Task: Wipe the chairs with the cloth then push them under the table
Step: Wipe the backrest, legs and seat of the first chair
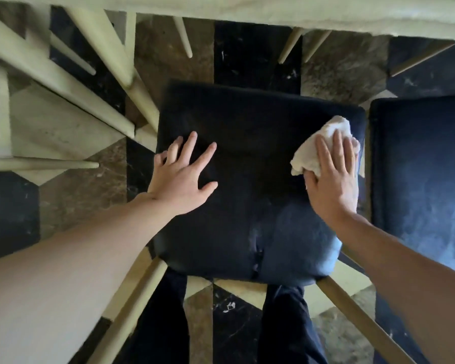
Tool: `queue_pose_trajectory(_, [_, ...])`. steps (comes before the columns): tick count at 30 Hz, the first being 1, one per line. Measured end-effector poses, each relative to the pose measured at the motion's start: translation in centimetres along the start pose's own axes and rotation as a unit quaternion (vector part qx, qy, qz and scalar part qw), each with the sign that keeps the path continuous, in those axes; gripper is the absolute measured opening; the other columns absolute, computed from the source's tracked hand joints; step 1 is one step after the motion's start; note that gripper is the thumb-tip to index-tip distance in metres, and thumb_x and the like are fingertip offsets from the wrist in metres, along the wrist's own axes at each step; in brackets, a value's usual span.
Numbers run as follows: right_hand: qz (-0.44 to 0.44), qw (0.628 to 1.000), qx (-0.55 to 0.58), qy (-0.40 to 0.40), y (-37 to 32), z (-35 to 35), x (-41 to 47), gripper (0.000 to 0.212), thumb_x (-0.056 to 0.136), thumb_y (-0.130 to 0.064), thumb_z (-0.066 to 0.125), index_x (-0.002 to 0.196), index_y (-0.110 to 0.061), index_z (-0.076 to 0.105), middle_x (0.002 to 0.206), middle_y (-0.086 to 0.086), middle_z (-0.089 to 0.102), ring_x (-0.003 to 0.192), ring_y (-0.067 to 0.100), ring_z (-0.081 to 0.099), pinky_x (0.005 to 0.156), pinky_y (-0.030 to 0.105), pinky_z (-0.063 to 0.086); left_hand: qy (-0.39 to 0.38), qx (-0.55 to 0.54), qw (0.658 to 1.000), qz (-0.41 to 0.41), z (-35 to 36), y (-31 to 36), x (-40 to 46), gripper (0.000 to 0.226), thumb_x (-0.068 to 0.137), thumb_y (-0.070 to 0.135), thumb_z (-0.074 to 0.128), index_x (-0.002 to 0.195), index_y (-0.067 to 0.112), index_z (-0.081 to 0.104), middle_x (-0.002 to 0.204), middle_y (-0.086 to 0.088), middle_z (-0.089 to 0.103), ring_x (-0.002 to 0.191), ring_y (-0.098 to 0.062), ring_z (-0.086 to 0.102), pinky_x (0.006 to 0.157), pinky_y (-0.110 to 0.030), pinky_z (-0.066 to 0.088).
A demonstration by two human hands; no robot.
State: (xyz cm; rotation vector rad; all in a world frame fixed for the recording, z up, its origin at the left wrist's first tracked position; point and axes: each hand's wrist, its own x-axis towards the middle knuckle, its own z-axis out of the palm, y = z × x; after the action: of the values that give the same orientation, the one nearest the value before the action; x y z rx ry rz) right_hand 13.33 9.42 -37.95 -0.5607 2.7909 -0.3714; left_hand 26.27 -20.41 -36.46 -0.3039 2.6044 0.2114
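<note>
White cloth [323,143] on right side of dark padded chair seat [247,179] | right hand [334,177] presses it, fingers straight | left hand [181,174] flat, splayed, steadying seat | advice: overlapping strokes leftward, firm pressure, keep chair braced.

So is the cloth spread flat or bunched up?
Bunched up. The cloth sits in a crumpled wad under the right hand, whose straight fingers press it onto the chair seat.
</note>
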Motion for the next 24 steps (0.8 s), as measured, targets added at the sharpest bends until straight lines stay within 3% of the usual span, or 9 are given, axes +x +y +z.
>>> queue_pose_trajectory(3, [0.049,0.997,0.053,0.024,-2.8,0.8,-0.2,0.063,0.100,-0.014,0.059,0.157,-0.009,0.034,0.168,0.017,0.019,0.156,0.036,0.010,0.125,0.056,0.011,0.040,0.025,0.998,0.049,-1.0,-0.1,0.8,0.087,0.086,0.068,0.061,0.159,0.031,0.029,0.158,-0.011,0.031,0.132,-0.036,0.037,0.104,-0.054,0.040])
queue_pose_trajectory(5, [0.032,0.996,0.065,0.061,-6.8,1.7,1.1,0.059,0.098,-0.012,0.061,0.153,-0.007,0.041,0.166,0.018,0.024,0.155,0.037,0.016,0.123,0.059,0.017,0.042,0.034,0.995,0.085,-2.4,-2.2,2.5,0.094,0.085,0.069,0.062,0.160,0.026,0.026,0.161,-0.016,0.022,0.141,-0.039,0.031,0.111,-0.056,0.035])
queue_pose_trajectory(8, [-0.096,0.991,0.077,0.046,-14.2,4.1,1.9,0.056,0.094,-0.013,0.068,0.147,-0.006,0.051,0.162,0.017,0.034,0.152,0.038,0.025,0.120,0.060,0.024,0.012,0.019,0.996,0.084,-2.8,-5.1,2.5,0.109,0.082,0.072,0.062,0.163,0.019,0.013,0.170,-0.016,-0.003,0.157,-0.037,0.006,0.123,-0.054,0.022])
queue_pose_trajectory(11, [-0.206,0.976,0.070,0.022,-20.3,6.8,1.5,0.051,0.091,-0.021,0.073,0.139,-0.008,0.062,0.157,0.014,0.045,0.148,0.036,0.037,0.116,0.060,0.030,-0.006,0.014,0.996,0.087,-2.6,-7.0,1.5,0.127,0.072,0.071,0.075,0.163,0.011,0.010,0.170,-0.017,-0.001,0.158,-0.034,0.004,0.125,-0.052,0.020])
queue_pose_trajectory(15, [-0.234,0.972,0.031,0.016,-17.1,5.7,1.5,0.041,0.094,-0.019,0.063,0.134,-0.011,0.065,0.154,0.012,0.048,0.147,0.034,0.038,0.122,0.054,0.026,-0.032,0.027,0.997,0.066,-3.0,-7.6,2.6,0.137,0.069,0.073,0.076,0.162,0.011,-0.004,0.170,-0.014,-0.015,0.158,-0.031,-0.008,0.126,-0.053,0.016])
queue_pose_trajectory(18, [-0.165,0.986,0.008,-0.004,-9.6,3.1,-1.7,0.046,0.087,-0.009,0.063,0.133,-0.012,0.064,0.154,0.010,0.047,0.148,0.031,0.034,0.124,0.045,0.019,-0.049,0.021,0.997,0.063,-2.4,-7.0,2.0,0.138,0.072,0.074,0.073,0.161,0.014,-0.014,0.168,-0.011,-0.024,0.157,-0.030,-0.014,0.126,-0.051,0.012])
queue_pose_trajectory(21, [-0.046,0.998,-0.018,-0.030,-3.7,-0.4,-2.3,0.064,0.084,-0.003,0.068,0.146,-0.013,0.052,0.164,0.011,0.032,0.153,0.033,0.022,0.124,0.054,0.018,-0.056,0.014,0.996,0.066,-2.4,-5.6,1.5,0.137,0.073,0.075,0.071,0.161,0.014,-0.015,0.168,-0.011,-0.024,0.157,-0.029,-0.015,0.127,-0.051,0.014])
queue_pose_trajectory(24, [0.107,0.994,0.000,0.020,-1.7,-3.2,2.8,0.064,0.091,-0.002,0.059,0.151,-0.008,0.040,0.166,0.020,0.022,0.154,0.041,0.013,0.124,0.058,0.014,-0.048,0.008,0.996,0.076,-3.1,-4.0,2.8,0.136,0.073,0.075,0.070,0.160,0.015,-0.016,0.168,-0.010,-0.025,0.157,-0.028,-0.016,0.127,-0.052,0.014])
